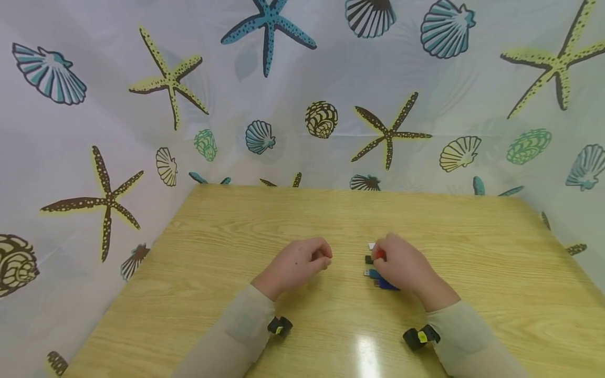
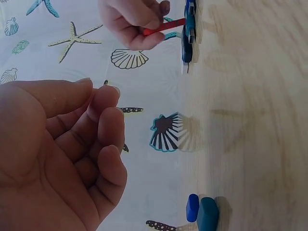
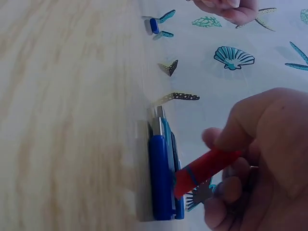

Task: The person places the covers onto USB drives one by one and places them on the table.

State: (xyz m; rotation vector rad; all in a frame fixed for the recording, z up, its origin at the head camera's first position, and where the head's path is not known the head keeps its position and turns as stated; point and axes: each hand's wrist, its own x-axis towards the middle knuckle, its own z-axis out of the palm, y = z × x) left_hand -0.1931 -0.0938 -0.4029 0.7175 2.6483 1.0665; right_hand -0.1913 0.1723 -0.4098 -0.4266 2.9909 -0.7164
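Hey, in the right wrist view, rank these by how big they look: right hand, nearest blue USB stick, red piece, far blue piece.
Largest to smallest:
1. Right hand
2. Blue USB stick
3. Red piece, partly hidden
4. Far blue piece, distance shrinking it

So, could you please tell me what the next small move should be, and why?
I'd probably lift the red stick clear of the blue stick and bring it toward the left hand: the right hand already pinches it at a slant to the table, while the left appears to hold nothing.
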